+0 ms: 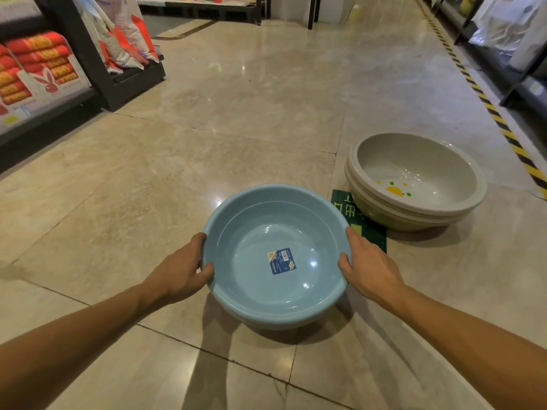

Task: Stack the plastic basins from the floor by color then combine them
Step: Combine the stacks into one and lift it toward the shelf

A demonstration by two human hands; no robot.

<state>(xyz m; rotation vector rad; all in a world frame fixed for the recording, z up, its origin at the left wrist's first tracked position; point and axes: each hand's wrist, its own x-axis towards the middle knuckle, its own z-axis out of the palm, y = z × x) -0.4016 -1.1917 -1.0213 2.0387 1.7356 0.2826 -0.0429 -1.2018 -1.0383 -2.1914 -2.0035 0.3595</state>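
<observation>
A light blue plastic basin (276, 303) with a blue label sticker inside sits low over the tiled floor in front of me; a second blue rim shows just beneath it. My left hand (180, 270) grips its left rim and my right hand (368, 267) grips its right rim. To the right stands a stack of cream basins (414, 184) nested one in another, the lowest looking yellow-green, the top one showing a yellow fruit print inside.
A green floor sticker (370, 229) lies partly under the cream stack. Black shelving with red and white packaged goods (44, 69) lines the left. Yellow-black hazard tape (503, 125) and more shelves run along the right. Open tiled floor (236, 128) stretches ahead.
</observation>
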